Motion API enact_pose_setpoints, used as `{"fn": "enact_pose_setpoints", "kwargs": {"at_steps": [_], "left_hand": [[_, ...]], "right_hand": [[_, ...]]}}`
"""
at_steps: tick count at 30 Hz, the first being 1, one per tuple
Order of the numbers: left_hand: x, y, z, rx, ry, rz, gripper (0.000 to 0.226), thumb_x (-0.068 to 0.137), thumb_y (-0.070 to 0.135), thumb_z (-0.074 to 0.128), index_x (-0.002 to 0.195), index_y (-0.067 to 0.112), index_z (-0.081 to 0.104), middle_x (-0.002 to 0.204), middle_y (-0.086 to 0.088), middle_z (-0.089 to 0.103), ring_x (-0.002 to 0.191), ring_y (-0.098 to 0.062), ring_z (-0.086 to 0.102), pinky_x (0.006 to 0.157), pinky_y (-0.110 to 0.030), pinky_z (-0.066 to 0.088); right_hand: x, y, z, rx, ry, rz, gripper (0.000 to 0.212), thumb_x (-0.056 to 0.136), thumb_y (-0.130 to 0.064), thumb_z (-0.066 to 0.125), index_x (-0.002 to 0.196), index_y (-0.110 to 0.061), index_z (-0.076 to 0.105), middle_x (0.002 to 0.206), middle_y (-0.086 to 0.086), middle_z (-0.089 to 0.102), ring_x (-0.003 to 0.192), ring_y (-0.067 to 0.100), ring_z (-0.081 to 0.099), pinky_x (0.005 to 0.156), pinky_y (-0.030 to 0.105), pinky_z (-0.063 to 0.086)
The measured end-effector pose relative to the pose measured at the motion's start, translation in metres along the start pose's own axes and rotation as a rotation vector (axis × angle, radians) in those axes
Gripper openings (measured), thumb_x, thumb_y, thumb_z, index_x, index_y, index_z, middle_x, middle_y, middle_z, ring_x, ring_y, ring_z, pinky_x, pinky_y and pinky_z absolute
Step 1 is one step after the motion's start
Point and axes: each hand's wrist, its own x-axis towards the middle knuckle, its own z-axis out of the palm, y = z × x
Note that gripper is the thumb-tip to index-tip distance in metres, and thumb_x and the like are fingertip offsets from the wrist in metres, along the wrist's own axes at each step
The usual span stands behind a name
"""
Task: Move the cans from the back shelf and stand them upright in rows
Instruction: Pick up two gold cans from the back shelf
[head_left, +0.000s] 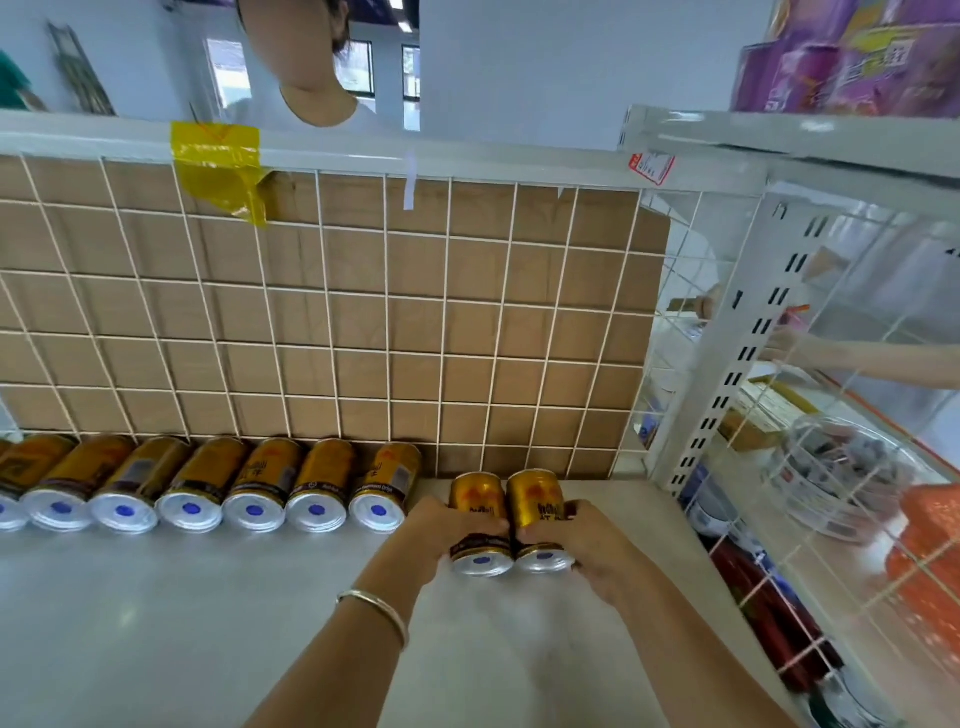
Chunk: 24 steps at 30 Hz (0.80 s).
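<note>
Several gold cans (260, 486) lie on their sides in a row along the back of the white shelf (156, 623), silver ends with a blue dot facing me, against the wire grid. To the right of that row, my left hand (441, 535) grips one gold can (475, 499) and my right hand (587, 545) grips a second gold can (535, 499). The two held cans lie side by side, touching, silver ends towards me. My left wrist wears a thin silver bangle.
A white wire grid (363, 312) backed with brown cardboard closes the shelf's rear. A slotted white upright (727, 374) and wire side panel stand on the right, with packaged goods beyond. A person stands behind the shelf; another hand (784, 345) reaches in at far right.
</note>
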Motion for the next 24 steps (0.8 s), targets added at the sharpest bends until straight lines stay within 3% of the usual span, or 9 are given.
{"fn": "enact_pose_setpoints", "kwargs": {"at_steps": [3,5,9,11,17,19,22,24], "left_hand": [[-0.009,-0.001,0.001,-0.083,0.044,0.062,0.067,0.067,0.03,0.083,0.122,0.012,0.048,0.109,-0.008,0.062,0.098,-0.024,0.061,0.089,-0.034,0.05],[-0.017,-0.002,-0.001,-0.197,0.067,0.122,0.073,0.065,0.021,0.085,0.126,0.015,0.044,0.114,-0.009,0.061,0.103,-0.027,0.061,0.095,-0.042,0.05],[-0.036,-0.008,-0.018,-0.309,0.121,0.187,0.081,0.063,0.022,0.086,0.131,0.016,0.04,0.115,-0.006,0.058,0.104,-0.024,0.059,0.092,-0.037,0.05],[-0.049,-0.011,-0.033,-0.337,0.168,0.191,0.078,0.067,0.022,0.084,0.131,0.015,0.04,0.112,-0.002,0.055,0.102,-0.021,0.055,0.088,-0.032,0.047],[-0.079,-0.039,-0.083,-0.413,0.261,0.192,0.074,0.072,0.022,0.081,0.132,0.015,0.039,0.102,0.003,0.05,0.097,-0.018,0.049,0.083,-0.03,0.04],[-0.088,-0.051,-0.1,-0.437,0.292,0.17,0.074,0.069,0.022,0.083,0.131,0.015,0.041,0.105,0.002,0.052,0.097,-0.019,0.051,0.082,-0.03,0.041],[-0.103,-0.074,-0.125,-0.485,0.356,0.158,0.075,0.062,0.021,0.087,0.124,0.015,0.046,0.109,-0.002,0.059,0.099,-0.022,0.058,0.086,-0.033,0.047],[-0.114,-0.09,-0.143,-0.511,0.393,0.149,0.078,0.057,0.02,0.09,0.122,0.014,0.047,0.111,-0.006,0.061,0.1,-0.024,0.062,0.089,-0.038,0.052]], "right_hand": [[0.009,0.006,-0.001,0.092,0.002,-0.073,0.119,0.019,-0.047,0.093,0.123,-0.006,0.052,0.111,0.019,0.064,0.098,0.032,0.067,0.087,0.046,0.056],[0.005,-0.001,0.002,0.138,-0.029,-0.106,0.116,0.021,-0.042,0.093,0.124,-0.007,0.051,0.111,0.02,0.064,0.097,0.033,0.067,0.086,0.045,0.056],[-0.024,-0.034,0.021,0.172,-0.131,-0.17,0.074,0.043,-0.02,0.081,0.111,-0.008,0.057,0.098,0.016,0.067,0.09,0.03,0.066,0.075,0.037,0.052],[-0.031,-0.042,0.034,0.184,-0.198,-0.192,0.064,0.048,-0.014,0.075,0.109,-0.007,0.058,0.09,0.014,0.067,0.084,0.028,0.066,0.071,0.035,0.05],[-0.045,-0.052,0.092,0.238,-0.351,-0.148,0.082,0.042,-0.021,0.079,0.119,-0.006,0.053,0.101,0.02,0.066,0.088,0.032,0.067,0.069,0.036,0.052],[-0.049,-0.055,0.11,0.292,-0.406,-0.124,0.067,0.046,-0.023,0.075,0.108,-0.006,0.056,0.092,0.016,0.065,0.082,0.03,0.065,0.069,0.035,0.05],[-0.061,-0.061,0.14,0.285,-0.488,-0.15,0.021,0.065,-0.012,0.065,0.084,-0.012,0.056,0.068,0.005,0.058,0.066,0.021,0.059,0.061,0.03,0.045],[-0.07,-0.064,0.161,0.258,-0.521,-0.171,0.011,0.08,-0.002,0.058,0.085,-0.011,0.057,0.07,0.006,0.059,0.067,0.021,0.061,0.063,0.031,0.048]]}}
